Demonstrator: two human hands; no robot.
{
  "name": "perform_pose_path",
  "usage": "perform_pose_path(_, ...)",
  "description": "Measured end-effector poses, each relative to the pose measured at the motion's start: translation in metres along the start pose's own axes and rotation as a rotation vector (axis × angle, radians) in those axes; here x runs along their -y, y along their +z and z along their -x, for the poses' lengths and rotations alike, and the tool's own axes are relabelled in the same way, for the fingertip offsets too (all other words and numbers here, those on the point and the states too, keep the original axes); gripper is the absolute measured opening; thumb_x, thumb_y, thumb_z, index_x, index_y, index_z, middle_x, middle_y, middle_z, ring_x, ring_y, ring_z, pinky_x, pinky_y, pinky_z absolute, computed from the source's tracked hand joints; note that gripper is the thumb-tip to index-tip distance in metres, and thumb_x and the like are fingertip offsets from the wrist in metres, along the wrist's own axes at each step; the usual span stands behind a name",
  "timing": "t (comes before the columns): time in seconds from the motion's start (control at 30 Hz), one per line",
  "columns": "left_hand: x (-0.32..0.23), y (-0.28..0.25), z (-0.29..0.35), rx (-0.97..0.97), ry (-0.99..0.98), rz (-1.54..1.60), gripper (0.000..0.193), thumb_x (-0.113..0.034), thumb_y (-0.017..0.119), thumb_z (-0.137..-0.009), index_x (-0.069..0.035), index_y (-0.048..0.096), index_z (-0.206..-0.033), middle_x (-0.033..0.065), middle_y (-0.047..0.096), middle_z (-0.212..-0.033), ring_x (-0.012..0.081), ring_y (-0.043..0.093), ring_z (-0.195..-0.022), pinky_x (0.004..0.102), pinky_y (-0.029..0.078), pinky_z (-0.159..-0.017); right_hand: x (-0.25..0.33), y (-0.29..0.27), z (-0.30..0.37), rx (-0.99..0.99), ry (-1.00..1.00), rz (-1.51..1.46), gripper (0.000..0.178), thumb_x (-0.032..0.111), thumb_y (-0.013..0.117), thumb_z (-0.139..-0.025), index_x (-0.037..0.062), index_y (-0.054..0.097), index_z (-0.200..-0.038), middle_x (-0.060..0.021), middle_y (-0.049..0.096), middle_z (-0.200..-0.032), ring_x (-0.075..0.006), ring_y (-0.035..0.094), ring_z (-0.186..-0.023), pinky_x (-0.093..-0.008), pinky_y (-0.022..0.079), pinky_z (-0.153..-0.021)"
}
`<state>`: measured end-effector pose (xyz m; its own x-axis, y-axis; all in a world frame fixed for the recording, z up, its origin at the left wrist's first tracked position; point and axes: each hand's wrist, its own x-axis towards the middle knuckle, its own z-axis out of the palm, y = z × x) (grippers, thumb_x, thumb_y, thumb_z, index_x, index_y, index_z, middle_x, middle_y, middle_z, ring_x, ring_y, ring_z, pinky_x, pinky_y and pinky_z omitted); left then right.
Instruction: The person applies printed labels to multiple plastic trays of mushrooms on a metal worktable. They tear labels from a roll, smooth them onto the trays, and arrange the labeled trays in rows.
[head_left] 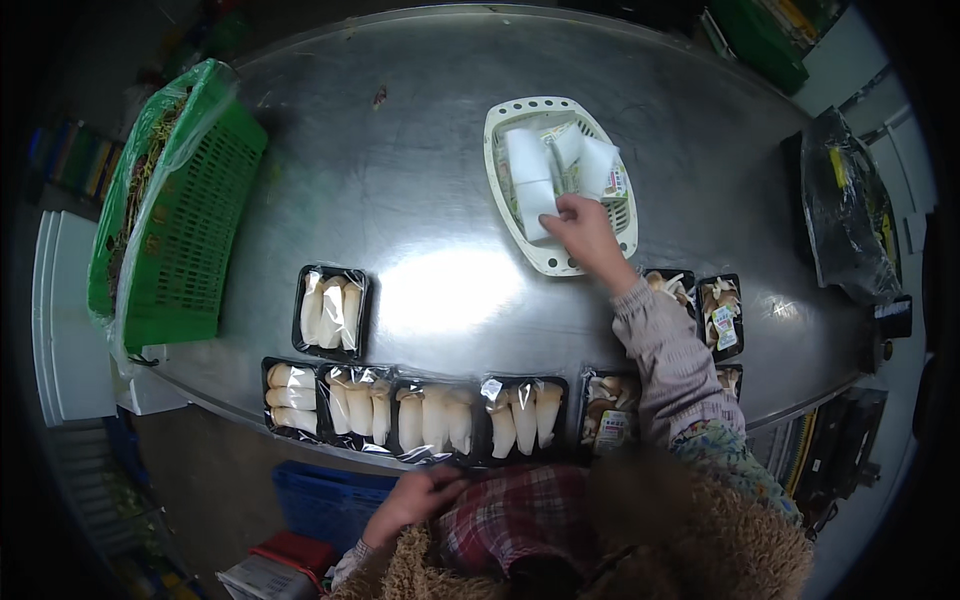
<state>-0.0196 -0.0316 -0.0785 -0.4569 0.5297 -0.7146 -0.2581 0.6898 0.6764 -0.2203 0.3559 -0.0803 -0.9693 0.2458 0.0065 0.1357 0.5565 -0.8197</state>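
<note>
Nearest the camera, brown fleecy clothing (pixel 735 535) and a red plaid cloth (pixel 520 510) cover the wearer's body at the near edge of a metal table (pixel 330 180). Beyond, right of the middle, one pale oval basket (pixel 492 165) sits on the table. Inside it, a long white strip (pixel 530 170) lies on the left, with more white pieces (pixel 598 165) to its right; they overlap too much to count.

The right hand (pixel 592 238) is over the basket's near part, thumb and forefinger at the strip's near right edge, touching or nearly so; whether they pinch it cannot be told. Its arm reaches far and slightly left from the near right, palm down, fingers bent, in a pinkish sleeve (pixel 665 345).

The left hand (pixel 420 500) is low at the table's near edge, fingers bent beside the plaid cloth; whether they grip anything cannot be told.

Five black trays of thick pale mushrooms (pixel 435 418) are on the left: four in a row along the near edge, one behind them. Four trays of brown mushrooms (pixel 608 412) show around the right arm, some partly hidden. One green crate (pixel 195 235) stands far left.
</note>
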Motion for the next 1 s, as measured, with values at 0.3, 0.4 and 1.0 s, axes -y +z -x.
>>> perform_pose_path(0.3,-0.115,-0.031,-0.097,0.078,0.258,1.252,0.067,-0.049,0.03,-0.099,0.009,0.045,-0.13,0.0178,0.06,-0.116,0.023,0.061,-0.101,0.0328,0.05,-0.086,0.055,0.013,0.145,0.155,-0.757,0.057,0.021,0.005,0.069,-0.069,0.01,0.068,-0.089,-0.004,0.064,-0.099,-0.0216,0.064,-0.079,-0.0319,0.053,-0.065)
perform_pose_path(0.4,-0.131,-0.038,-0.106,0.2,0.309,1.336,0.055,-0.038,0.039,-0.099,0.009,0.049,-0.126,0.0163,0.061,-0.114,0.0197,0.061,-0.1,0.0303,0.049,-0.085,0.046,0.025,0.17,0.219,-0.712,0.027,0.023,0.004,0.069,-0.069,0.0113,0.067,-0.092,-0.0026,0.063,-0.103,-0.0208,0.064,-0.082,-0.03,0.053,-0.065)
perform_pose_path(1.0,-0.148,-0.08,-0.114,-0.641,0.303,0.257,0.019,-0.004,0.06,-0.088,0.003,0.064,-0.105,0.0047,0.068,-0.081,0.0054,0.057,-0.063,0.0201,0.045,-0.055,-0.015,-0.04,-0.015,-0.373,-0.323,0.685,0.037,0.023,0.068,-0.074,0.0022,0.065,-0.104,-0.0181,0.057,-0.117,-0.0322,0.052,-0.106,-0.0407,0.042,-0.086)
